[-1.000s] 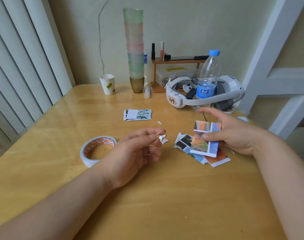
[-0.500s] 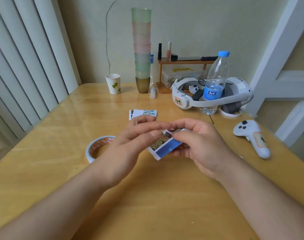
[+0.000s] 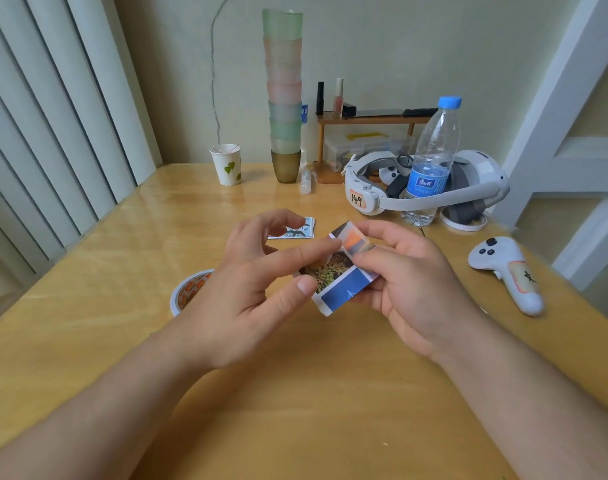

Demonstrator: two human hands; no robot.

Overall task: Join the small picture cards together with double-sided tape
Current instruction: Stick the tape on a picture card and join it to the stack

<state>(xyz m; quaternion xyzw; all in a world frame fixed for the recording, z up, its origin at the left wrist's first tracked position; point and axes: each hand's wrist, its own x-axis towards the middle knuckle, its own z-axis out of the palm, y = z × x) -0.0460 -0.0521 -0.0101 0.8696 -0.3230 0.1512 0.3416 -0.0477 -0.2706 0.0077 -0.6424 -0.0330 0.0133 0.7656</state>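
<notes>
The joined picture cards (image 3: 344,271) are held above the middle of the tabletop (image 3: 122,341), clear of its surface, tilted with the blue panel lowest and the orange panel highest. The right hand (image 3: 410,282) grips the cards from their right side: the thumb lies curled over the top face, and the remaining fingers are folded beneath. The left hand (image 3: 250,289) meets the cards from their left side; its index finger rests extended across the top face, the thumb tip touches the lower left edge, and the other fingers are loosely curled above, holding nothing. The roll of double-sided tape (image 3: 188,292) lies flat on the tabletop to the left of the hands, partly hidden behind the left hand. A small stack of loose cards (image 3: 302,230) lies on the tabletop just beyond the left hand. Toward the far edge stand a paper cup (image 3: 226,164), a stack of tumblers (image 3: 285,95), a water bottle (image 3: 430,161) and a headset (image 3: 427,188). A controller (image 3: 507,271) lies near the right edge.
</notes>
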